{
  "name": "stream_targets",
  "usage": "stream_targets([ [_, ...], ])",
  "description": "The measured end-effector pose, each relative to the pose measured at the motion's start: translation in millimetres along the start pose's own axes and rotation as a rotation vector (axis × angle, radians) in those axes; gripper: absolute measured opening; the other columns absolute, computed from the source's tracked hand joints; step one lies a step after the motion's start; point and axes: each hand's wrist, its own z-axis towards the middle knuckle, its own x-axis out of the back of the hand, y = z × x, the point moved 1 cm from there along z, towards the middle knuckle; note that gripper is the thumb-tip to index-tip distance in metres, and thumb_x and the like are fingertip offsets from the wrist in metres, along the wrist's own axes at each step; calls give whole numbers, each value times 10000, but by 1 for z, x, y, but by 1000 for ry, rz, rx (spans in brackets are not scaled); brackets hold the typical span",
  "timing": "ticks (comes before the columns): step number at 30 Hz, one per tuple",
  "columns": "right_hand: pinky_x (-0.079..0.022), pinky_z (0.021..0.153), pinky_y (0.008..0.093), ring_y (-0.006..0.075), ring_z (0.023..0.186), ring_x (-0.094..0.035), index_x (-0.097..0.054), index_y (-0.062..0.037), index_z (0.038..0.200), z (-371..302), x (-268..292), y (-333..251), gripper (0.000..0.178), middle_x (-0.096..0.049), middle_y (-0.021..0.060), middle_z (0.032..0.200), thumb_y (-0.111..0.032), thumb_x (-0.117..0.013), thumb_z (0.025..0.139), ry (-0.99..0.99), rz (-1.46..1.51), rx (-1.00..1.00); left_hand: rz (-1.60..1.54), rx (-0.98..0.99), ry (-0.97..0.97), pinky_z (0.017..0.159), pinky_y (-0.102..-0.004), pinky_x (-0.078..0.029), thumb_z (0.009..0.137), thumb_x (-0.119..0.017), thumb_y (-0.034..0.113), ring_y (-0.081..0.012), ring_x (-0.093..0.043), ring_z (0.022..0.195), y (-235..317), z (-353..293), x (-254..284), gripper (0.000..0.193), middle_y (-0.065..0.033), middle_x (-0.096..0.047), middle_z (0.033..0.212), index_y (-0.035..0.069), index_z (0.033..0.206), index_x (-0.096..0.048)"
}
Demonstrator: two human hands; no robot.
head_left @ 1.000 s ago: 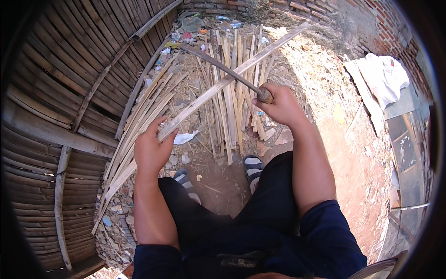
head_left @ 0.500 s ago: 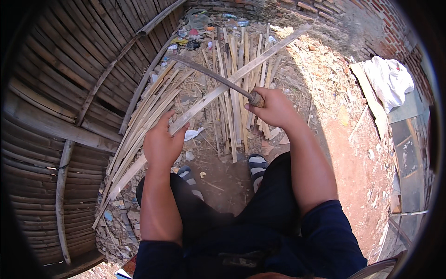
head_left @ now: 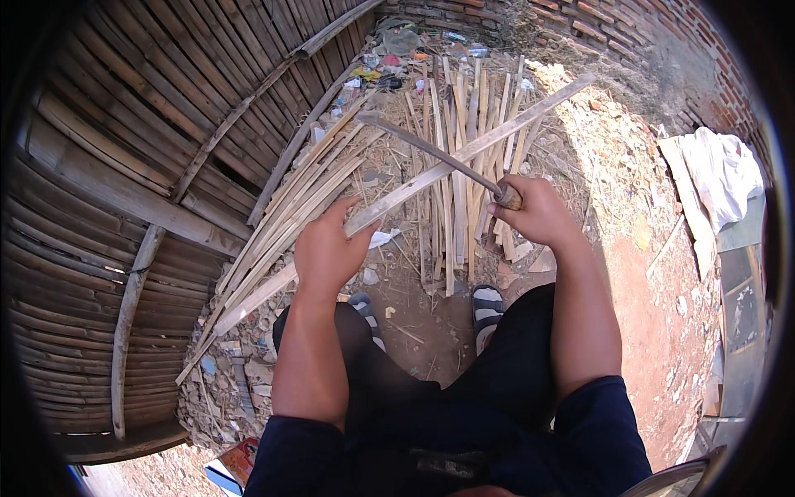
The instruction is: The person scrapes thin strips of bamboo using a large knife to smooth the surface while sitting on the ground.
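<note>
My left hand (head_left: 325, 253) grips a long, pale bamboo strip (head_left: 530, 120) between thumb and fingers. The strip slants from beside my left knee up to the far right. In my right hand (head_left: 540, 214) is a machete (head_left: 416, 144) by its wooden handle, the fingers closed round it. Its dark, narrow blade points to the far left and crosses over the strip; whether the two touch, I cannot tell. Beneath them a pile of split bamboo strips (head_left: 457, 228) lies lengthwise on the ground. More long strips (head_left: 290, 211) lie slanted to the left of it.
A slatted bamboo wall (head_left: 108, 182) rises close on my left. At the back stands a brick wall (head_left: 571, 25), with plastic litter (head_left: 397, 41) near its foot. A white sack (head_left: 720, 170) and a board (head_left: 687, 199) lie at the right. My sandalled feet (head_left: 487, 311) are near the pile.
The whole scene has shifted right and slightly down in the picture as my head turned. Both hands keep their grips, and the machete still crosses the strip at nearly the same place.
</note>
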Motion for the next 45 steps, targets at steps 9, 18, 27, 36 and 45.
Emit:
stream_targets([
  [9, -547, 771, 454, 349, 809, -707, -734, -39, 1064, 5, 1, 12, 332, -726, 196, 858, -295, -844, 883, -3, 86, -18, 30, -87, 73, 720, -455, -570, 840, -861, 403, -382, -745, 787, 3, -1, -1, 528, -184, -739, 791, 130, 1281, -761],
  [18, -558, 805, 530, 444, 883, -717, -741, -72, 1126, -8, -3, -36, 373, -733, 225, 878, -318, -844, 865, -81, -110, 88, 19, -69, 59, 716, -456, -578, 843, -858, 387, -379, -753, 767, 8, 0, -10, 502, -174, -744, 754, 129, 1266, -773],
  [27, -540, 729, 442, 391, 747, -674, -749, -50, 1039, -10, 18, 0, 285, -697, 209, 813, -237, -859, 854, 146, 10, 10, -77, -36, -4, 751, -444, -589, 846, -859, 388, -388, -767, 827, -3, 1, 0, 508, -224, -774, 918, 100, 1255, -772],
  [36, -540, 743, 465, 423, 781, -683, -754, -65, 1059, -10, -2, -10, 291, -703, 213, 819, -232, -852, 842, 97, -106, 181, -57, -67, 42, 767, -453, -591, 842, -860, 390, -399, -766, 847, -6, 2, -7, 506, -231, -772, 916, 90, 1241, -776],
  [45, -555, 830, 522, 429, 937, -719, -748, -98, 1162, -2, 10, -3, 368, -743, 210, 929, -294, -836, 864, 5, -56, -38, -35, 9, -21, 792, -458, -594, 843, -862, 412, -399, -768, 895, -3, 3, -2, 513, -239, -774, 949, 112, 1250, -775],
])
